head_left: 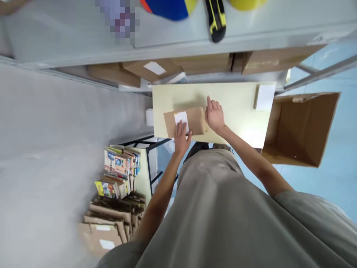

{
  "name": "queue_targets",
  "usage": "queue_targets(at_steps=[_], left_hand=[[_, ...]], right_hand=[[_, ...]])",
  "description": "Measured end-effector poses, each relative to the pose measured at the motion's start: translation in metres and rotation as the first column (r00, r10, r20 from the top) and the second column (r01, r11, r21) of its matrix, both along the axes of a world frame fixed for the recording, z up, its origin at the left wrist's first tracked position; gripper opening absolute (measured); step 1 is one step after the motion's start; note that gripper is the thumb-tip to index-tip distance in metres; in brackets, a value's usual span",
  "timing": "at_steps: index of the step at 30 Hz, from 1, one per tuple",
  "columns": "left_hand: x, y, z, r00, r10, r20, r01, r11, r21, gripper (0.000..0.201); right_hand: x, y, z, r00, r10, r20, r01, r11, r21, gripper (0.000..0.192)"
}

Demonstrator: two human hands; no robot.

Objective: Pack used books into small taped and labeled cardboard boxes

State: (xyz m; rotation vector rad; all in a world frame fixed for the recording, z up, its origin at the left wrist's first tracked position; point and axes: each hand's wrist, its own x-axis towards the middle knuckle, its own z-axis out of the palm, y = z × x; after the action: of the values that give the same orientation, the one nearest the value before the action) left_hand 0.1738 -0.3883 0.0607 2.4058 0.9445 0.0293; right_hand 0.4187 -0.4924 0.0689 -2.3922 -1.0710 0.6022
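A small brown cardboard box (195, 120) with a white label (181, 118) lies on a pale yellow table (237, 108). My left hand (182, 137) rests flat on the box's near edge, fingers touching the label. My right hand (214, 114) presses against the box's right end, fingers spread and pointing away from me. Neither hand lifts the box; it sits on the table top.
A white pad (264, 96) lies at the table's far right corner. A large open cardboard box (301, 130) stands to the right on the blue floor. Colourful packets (119, 171) and flattened cartons (111, 219) are stacked at the left. Shelving with boxes (156, 69) is beyond.
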Motion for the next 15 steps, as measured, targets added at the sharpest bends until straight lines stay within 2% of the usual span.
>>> queue_targets(at_steps=[3,5,7,10,15], left_hand=[[0.0,-0.011,-0.008,0.999,0.003,-0.032,-0.003,1.0,-0.011,0.066],[0.002,-0.012,-0.01,0.998,0.036,-0.049,-0.036,0.999,-0.009,0.066],[0.004,-0.012,-0.01,0.997,0.059,-0.059,-0.059,0.998,0.005,0.066],[0.005,-0.011,-0.008,0.995,0.068,-0.072,-0.066,0.997,0.028,0.067],[0.005,-0.01,-0.004,0.997,0.065,-0.052,-0.066,0.998,-0.01,0.069]], right_hand=[[-0.041,-0.054,-0.033,0.987,0.002,-0.163,-0.036,0.977,-0.21,0.071],[-0.061,-0.076,-0.04,0.962,0.043,-0.27,-0.127,0.945,-0.3,0.071],[-0.077,-0.087,-0.038,0.929,0.109,-0.354,-0.233,0.915,-0.329,0.07],[-0.09,-0.085,-0.03,0.894,0.196,-0.403,-0.327,0.9,-0.289,0.068],[-0.089,-0.053,-0.019,0.895,0.211,-0.394,-0.324,0.913,-0.246,0.058]])
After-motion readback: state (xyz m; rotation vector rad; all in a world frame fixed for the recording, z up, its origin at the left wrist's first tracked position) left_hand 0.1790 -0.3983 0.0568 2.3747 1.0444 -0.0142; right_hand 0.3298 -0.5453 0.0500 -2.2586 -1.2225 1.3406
